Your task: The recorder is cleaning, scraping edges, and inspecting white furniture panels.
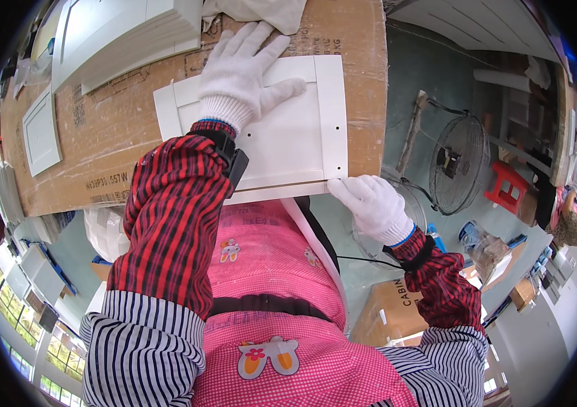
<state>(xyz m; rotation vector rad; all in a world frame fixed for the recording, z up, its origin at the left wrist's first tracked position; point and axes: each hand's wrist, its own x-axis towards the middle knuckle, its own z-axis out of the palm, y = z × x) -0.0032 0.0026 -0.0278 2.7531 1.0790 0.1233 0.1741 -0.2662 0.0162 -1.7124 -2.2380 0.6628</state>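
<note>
A white framed cabinet door panel (288,152) lies on the cardboard-covered table, its near edge along the table's front. Small dark holes dot its right side. My left hand (241,74), in a white knit glove, rests flat across the panel's far left part with fingers spread. At the panel's near right corner is my right hand (373,207), also gloved. Its fingers are bent and pressed together, touching the corner edge; whatever they hold is hidden.
Stacked white panels (132,41) stand at the far left of the table (119,146), with a smaller framed panel (42,132) nearer. A white cloth (261,12) lies at the back. Right of the table are a floor fan (459,163), a red stool (507,186) and a cardboard box (383,312).
</note>
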